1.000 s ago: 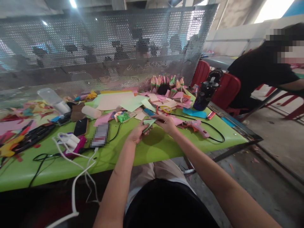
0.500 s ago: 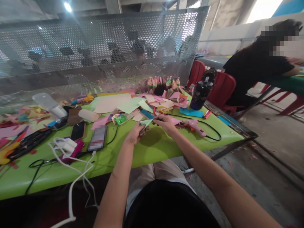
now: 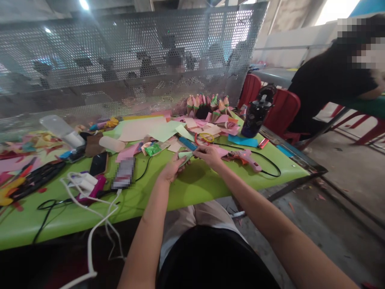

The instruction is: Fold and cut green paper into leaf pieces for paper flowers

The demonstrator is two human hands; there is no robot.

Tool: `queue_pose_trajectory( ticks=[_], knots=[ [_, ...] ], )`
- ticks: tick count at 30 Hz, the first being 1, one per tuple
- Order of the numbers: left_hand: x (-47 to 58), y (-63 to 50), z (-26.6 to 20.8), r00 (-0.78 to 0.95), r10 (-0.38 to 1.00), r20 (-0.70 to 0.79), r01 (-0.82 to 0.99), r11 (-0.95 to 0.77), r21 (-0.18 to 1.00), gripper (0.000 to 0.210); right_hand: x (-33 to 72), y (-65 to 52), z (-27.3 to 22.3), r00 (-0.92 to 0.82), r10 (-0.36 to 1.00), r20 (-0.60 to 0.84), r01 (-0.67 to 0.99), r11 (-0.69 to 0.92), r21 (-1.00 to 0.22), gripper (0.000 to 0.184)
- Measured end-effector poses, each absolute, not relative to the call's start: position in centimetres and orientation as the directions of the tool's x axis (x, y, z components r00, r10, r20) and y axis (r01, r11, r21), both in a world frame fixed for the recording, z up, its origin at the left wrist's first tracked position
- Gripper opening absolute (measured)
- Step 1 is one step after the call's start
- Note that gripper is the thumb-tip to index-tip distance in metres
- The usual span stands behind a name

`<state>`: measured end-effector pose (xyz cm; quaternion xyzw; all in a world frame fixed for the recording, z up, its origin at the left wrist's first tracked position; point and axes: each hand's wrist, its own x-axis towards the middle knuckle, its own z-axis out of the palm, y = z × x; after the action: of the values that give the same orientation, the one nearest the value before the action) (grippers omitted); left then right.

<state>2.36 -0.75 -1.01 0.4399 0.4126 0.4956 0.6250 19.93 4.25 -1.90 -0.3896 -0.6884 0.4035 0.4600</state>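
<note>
A small piece of pale green paper point(image 3: 184, 155), curled into a cone-like shape, is held above the front of the green table. My left hand point(image 3: 174, 167) is closed around its lower left part. At the paper's right end my right hand point(image 3: 208, 155) pinches the tip, its fingers partly hiding it. Just behind the hands lies a blue strip-like object point(image 3: 187, 143). A pink hot glue gun point(image 3: 245, 157) with a black cord rests to the right of my right hand. A crumpled green wrapper-like piece point(image 3: 152, 149) lies behind my left hand.
Sheets of coloured paper point(image 3: 141, 129) and several paper cones point(image 3: 207, 104) cover the table's back. A dark bottle point(image 3: 255, 114) stands at the right. Phones point(image 3: 98, 163), white cables point(image 3: 90, 241) and a magenta power strip point(image 3: 93, 190) lie left. A person in black point(image 3: 327, 76) sits right.
The green paper has gone from a flat, pointed triangle to a more rounded, curled shape. Both hands keep hold of it in nearly the same place. The person at right has leaned slightly.
</note>
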Motion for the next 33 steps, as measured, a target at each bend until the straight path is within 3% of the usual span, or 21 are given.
queue_pose_trajectory(
  ticks=[9, 16, 21, 26, 30, 33],
  knots=[
    [2.28, -0.51, -1.28, 0.159, 0.987, -0.019, -0.198, 0.051, 0.979, 0.05, 19.84, 4.06, -1.87, -0.3, 0.899, 0.32, 0.176, 0.382, -0.907, 0.031],
    [2.39, -0.29, -1.69, 0.19, 0.981, 0.046, -0.025, -0.042, 0.999, 0.064, 19.64, 4.38, -2.16, -0.324, 0.901, 0.29, 0.173, 0.357, -0.918, 0.027],
    [2.11, 0.15, -1.83, 0.065, 0.995, 0.07, 0.089, -0.076, 0.993, 0.039, 19.91, 4.56, -2.07, -0.298, 0.906, 0.3, 0.178, 0.362, -0.915, 0.026],
    [1.96, 0.03, -1.71, 0.065, 0.993, 0.098, 0.145, -0.107, 0.984, 0.022, 19.95, 4.28, -1.53, -0.33, 0.89, 0.315, 0.177, 0.386, -0.905, 0.017],
    [2.05, -0.03, -1.7, 0.057, 0.993, 0.1, 0.171, -0.108, 0.979, 0.023, 19.88, 4.29, -1.5, -0.336, 0.896, 0.29, 0.158, 0.357, -0.921, 0.016],
    [1.87, 0.23, -1.77, -0.018, 0.994, 0.109, 0.159, -0.104, 0.982, 0.032, 19.82, 4.42, -1.75, -0.331, 0.913, 0.237, 0.116, 0.289, -0.95, 0.025]
  ],
)
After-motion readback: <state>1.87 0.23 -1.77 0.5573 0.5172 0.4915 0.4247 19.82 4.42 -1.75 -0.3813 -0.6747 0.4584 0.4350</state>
